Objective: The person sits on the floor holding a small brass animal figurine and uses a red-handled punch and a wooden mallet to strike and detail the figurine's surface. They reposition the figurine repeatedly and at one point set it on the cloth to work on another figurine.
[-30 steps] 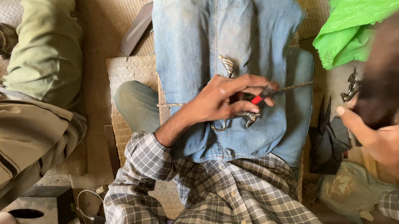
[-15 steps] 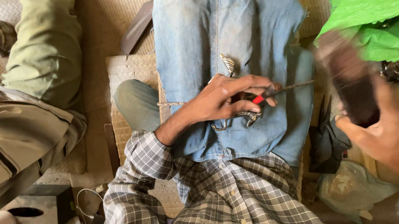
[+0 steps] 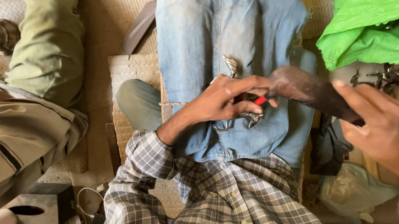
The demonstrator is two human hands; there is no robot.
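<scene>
A faded blue denim cloth (image 3: 221,25) lies over my lap. On it my left hand (image 3: 222,100) pinches a thin red-handled tool (image 3: 260,100) and presses down on small metal clasps (image 3: 252,118). A silvery metal piece (image 3: 230,64) sticks up just behind the fingers. My right hand (image 3: 381,126) grips a dark brown, blunt block-like tool (image 3: 302,89). The block's far end touches or nearly touches the red-handled tool's tip. My checked shirt sleeves fill the bottom of the view.
A bright green plastic bag (image 3: 372,18) sits at the upper right, with a heap of small metal fittings (image 3: 386,76) below it. A person in olive clothes (image 3: 48,53) sits at the left on a woven mat (image 3: 130,70). A grey metal block (image 3: 31,210) lies at the lower left.
My right hand has swung the dark block in from the right edge to the tip of the red-handled tool. My left hand has stayed in place on the denim.
</scene>
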